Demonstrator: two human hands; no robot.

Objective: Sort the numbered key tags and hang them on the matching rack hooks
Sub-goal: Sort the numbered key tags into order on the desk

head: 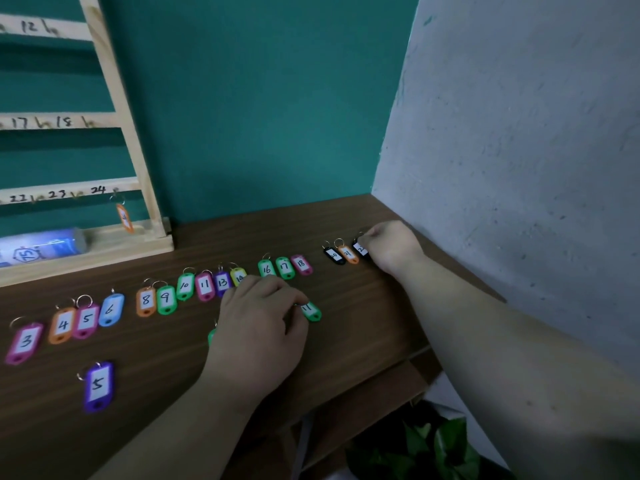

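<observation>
A row of numbered tags [166,298] runs across the brown bench [363,341], rising toward the corner: 3, 4, 5, 6, then 8, 9, 10, 11, 13, 14, then 16, 17, 18, and last 20, 21, 22.

The right hand [391,245] is at the far end of the row, beside the grey wall [519,150]. Its grip is curled and pinches the black tag 22 [361,250] at the ring end. That tag lies on the bench just beside the orange tag 21 [348,254].

The left hand [256,317] is in front of the row, below 14 and 16. Its grip curls down and pinches the ring end of the green tag 11 [310,311], which lies flat on the bench apart from the row. Another green tag [211,336] peeks out at this hand's left edge, its number hidden.

A purple tag 5 [98,386] lies alone at the left, nearer the person.

The wooden rack [135,143] stands at the back left against the teal wall, its rails marked 12, 17, 18, 22, 23, 24. One hanging tag [124,218], orange with a blurred number, is on hook 24.
</observation>
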